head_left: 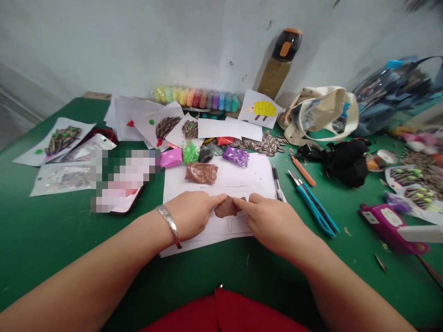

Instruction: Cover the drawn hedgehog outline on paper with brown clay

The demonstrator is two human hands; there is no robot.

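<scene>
A lump of brown clay (225,208) lies on a white sheet of paper (242,177) with a faint pencil outline. My left hand (191,213), with a silver bracelet at the wrist, pinches the clay's left side with closed fingers. From the right, my right hand (273,222) presses fingertips onto the same lump. Behind them on the sheet lies a bag of brown clay (201,173).
Small bags of pink (171,157), green (189,151) and purple clay (236,155) lie beyond the sheet, with a heap of sunflower seeds (265,144). A pen (276,182), blue cutters (314,207), a purple device (391,226), a tote bag (320,113), a bottle (279,62) and seed pictures surround them on the green table (41,230).
</scene>
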